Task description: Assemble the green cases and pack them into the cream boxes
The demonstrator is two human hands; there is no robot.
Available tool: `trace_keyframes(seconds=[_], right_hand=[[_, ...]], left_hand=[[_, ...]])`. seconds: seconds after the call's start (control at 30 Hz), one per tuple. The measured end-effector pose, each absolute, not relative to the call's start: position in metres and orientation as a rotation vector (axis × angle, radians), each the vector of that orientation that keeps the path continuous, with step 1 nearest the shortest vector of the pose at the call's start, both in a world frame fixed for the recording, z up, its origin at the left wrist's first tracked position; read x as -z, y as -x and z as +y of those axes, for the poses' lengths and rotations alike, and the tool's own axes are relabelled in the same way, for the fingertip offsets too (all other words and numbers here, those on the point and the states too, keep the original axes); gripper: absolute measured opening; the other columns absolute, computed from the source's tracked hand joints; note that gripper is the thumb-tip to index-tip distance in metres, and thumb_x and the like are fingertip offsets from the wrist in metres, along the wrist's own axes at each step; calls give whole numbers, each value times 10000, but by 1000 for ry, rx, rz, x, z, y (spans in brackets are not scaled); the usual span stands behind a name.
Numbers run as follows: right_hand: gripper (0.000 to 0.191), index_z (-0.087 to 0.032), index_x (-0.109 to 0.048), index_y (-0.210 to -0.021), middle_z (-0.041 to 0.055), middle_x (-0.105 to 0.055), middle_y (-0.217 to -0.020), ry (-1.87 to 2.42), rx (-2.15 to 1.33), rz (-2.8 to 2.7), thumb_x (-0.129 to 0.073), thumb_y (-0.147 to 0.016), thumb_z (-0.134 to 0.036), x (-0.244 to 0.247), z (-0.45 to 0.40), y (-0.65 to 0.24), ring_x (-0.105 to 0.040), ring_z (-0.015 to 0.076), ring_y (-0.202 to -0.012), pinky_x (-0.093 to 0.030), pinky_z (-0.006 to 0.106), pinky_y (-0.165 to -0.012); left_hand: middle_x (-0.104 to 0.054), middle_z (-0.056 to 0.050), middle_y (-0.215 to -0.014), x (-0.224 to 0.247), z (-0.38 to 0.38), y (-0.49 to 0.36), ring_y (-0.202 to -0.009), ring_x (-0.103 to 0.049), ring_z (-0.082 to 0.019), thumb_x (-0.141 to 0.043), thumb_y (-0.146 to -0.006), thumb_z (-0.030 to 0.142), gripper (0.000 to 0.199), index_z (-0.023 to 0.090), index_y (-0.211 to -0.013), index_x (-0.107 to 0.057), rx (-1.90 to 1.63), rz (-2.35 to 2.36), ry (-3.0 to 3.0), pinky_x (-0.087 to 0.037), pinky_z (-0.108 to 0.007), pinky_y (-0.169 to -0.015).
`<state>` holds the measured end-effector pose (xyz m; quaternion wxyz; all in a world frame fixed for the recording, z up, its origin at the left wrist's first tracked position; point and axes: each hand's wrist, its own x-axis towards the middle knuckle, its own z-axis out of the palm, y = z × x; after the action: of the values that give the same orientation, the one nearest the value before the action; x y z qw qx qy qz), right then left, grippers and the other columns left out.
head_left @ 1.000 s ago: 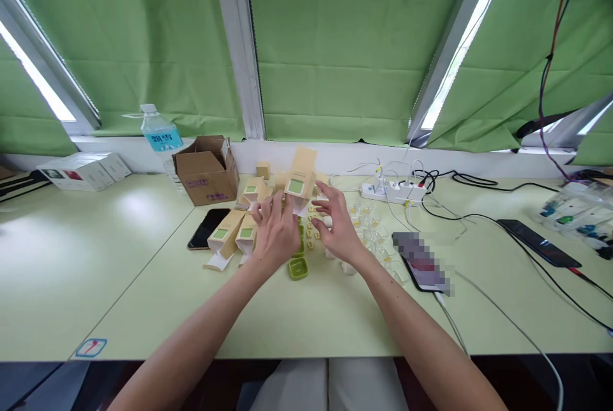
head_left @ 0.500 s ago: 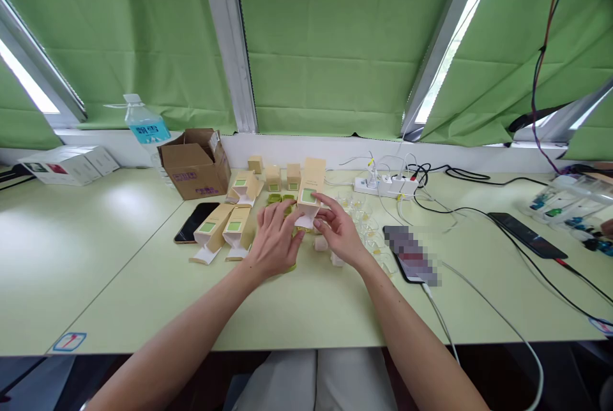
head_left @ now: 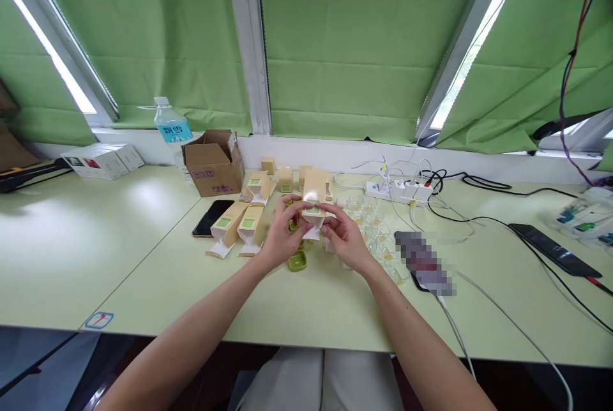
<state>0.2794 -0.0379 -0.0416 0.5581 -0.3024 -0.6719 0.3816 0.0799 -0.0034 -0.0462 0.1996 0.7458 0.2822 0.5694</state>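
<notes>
Cream carton (head_left: 315, 185) between left grip (head_left: 283, 233) and right grip (head_left: 349, 242)

Pale carton (head_left: 315, 182): left hand (head_left: 283, 233) and right hand (head_left: 345, 239) are partly covering near end. White-cabled phone (head_left: 424, 261): pixelation is blurring it. Clear bags (head_left: 585, 214): right edge is cropping them.

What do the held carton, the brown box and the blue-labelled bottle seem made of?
Held carton: probably thin card, fairly smooth, given its flat faces and crisp folds. Brown box: likely matte cardboard, judging by its plain brown, straight-edged panels. Blue-labelled bottle: apparently clear plastic, since its upper part looks see-through.
</notes>
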Motion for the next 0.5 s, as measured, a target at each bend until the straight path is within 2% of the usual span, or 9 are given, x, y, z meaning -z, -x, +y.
trace_keyframes(seconds=[0.17,0.27,0.33,0.4,0.5], right_hand=[[412,-341,-683,-1383,61,-705,-1350,683,-993,-1471,-752,-982,-402,44,-38,-269,-679,176,-910,-606,361,-836],[378,-327,-687,-1325,53,-684,-1303,708,-968,-1415,-760,-961,-397,44,-37,-267,-660,155,-839,-586,332,-773],[364,-318,-682,-1300,51,-672,-1286,734,-935,-1377,-756,-952,-396,43,-36,-268,-653,149,-818,-564,311,-732],[359,-309,-669,-1292,54,-676,-1275,754,-900,-1347,-741,-955,-409,40,-35,-271,-649,152,-817,-551,303,-718],[356,-303,-648,-1293,50,-702,-1228,774,-857,-1320,-715,-965,-424,37,-35,-274,-638,162,-819,-545,300,-713]], left_hand=[[-550,-87,-1304,49,-6,-87,-731,-542,-87,-811,-936,260,229,250,-1164,-797,-1692,829,-1889,-580,-288,-687],[-525,-93,-1333,49,-9,-86,-740,-544,-86,-766,-968,265,239,261,-1203,-806,-1645,828,-1907,-603,-310,-733],[-488,-114,-1410,48,-10,-83,-847,-614,-128,-701,-1000,266,341,294,-1332,-776,-1541,755,-1952,-631,-352,-815],[-426,-129,-1523,46,-10,-79,-1042,-669,-205,-664,-997,261,483,344,-1472,-706,-1419,612,-1968,-647,-414,-917],[-334,-122,-1653,44,-11,-76,-1277,-637,-307,-699,-948,257,665,406,-1588,-599,-1293,468,-1971,-624,-512,-1048]])
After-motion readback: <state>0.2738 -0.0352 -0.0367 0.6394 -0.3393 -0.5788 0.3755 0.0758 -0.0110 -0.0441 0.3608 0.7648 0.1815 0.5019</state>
